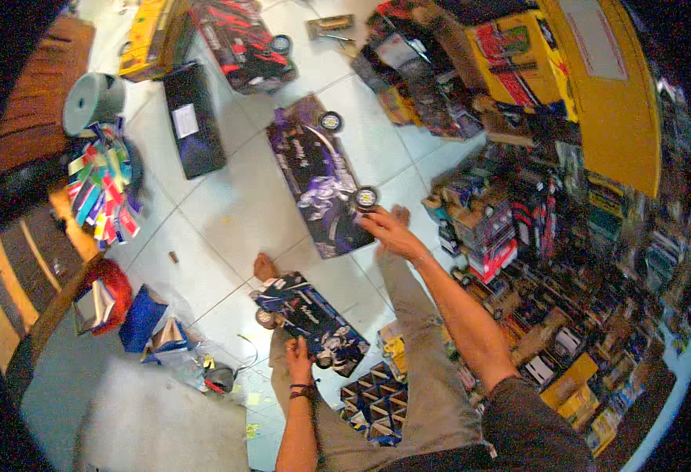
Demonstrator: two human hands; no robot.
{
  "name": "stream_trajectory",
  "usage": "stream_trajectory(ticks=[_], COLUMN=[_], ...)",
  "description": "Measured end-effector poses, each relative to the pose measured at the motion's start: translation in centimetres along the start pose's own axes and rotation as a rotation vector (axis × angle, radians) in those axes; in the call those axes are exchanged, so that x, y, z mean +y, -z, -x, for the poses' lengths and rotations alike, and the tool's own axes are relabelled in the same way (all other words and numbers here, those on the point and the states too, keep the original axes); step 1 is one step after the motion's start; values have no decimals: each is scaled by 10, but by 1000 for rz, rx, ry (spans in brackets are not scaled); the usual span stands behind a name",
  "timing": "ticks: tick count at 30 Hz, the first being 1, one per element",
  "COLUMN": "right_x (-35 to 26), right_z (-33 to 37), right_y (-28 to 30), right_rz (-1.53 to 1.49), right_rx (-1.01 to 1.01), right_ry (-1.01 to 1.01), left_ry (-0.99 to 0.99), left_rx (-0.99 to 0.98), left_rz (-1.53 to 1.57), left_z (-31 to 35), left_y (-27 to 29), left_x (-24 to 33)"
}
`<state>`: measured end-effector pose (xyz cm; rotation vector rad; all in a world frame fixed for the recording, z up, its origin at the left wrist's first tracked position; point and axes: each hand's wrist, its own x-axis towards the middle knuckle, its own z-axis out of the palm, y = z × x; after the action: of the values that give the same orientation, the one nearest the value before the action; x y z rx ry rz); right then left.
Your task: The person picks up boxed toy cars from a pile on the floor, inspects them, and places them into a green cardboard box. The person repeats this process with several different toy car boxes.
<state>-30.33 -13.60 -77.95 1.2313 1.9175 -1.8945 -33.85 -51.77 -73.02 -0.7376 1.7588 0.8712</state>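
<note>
My left hand [299, 360] grips the lower left edge of a dark blue printed toy-vehicle box [314, 318], which lies tilted over my left leg. Round wheels show along its edge. My right hand [391, 233] reaches forward, its fingers closed on the lower right edge of a larger black and purple printed toy-vehicle box [306, 173]. Two dark wheels with pale hubs show on that box's right side, one just above my fingers. Between my legs sits a cluster of small dark blue and tan triangular pieces [373, 401].
A black and red printed box [235, 43] and a long black box [193, 118] lie on the tiled floor ahead. Colourful strips [105, 193] and a grey-green spool [93, 102] stand left. Stacked goods [487, 220] crowd the right. A yellow carton [613, 86] is far right.
</note>
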Motion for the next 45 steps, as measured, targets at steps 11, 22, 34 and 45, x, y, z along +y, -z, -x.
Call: stream_trajectory(ticks=[11, 22, 34, 45], right_x=[84, 66, 64, 102], right_z=[-24, -19, 13, 92], right_y=[-55, -38, -43, -25], right_rz=[232, 299, 259, 60], right_rx=[279, 129, 359, 353], right_ry=[-165, -281, -326, -442], left_ry=[-416, -766, -486, -525], left_rx=[-120, -89, -205, -307], left_rz=[-307, -659, -405, -586], left_z=[-31, -11, 61, 89], left_y=[28, 26, -23, -34], left_x=[-43, 3, 91, 108])
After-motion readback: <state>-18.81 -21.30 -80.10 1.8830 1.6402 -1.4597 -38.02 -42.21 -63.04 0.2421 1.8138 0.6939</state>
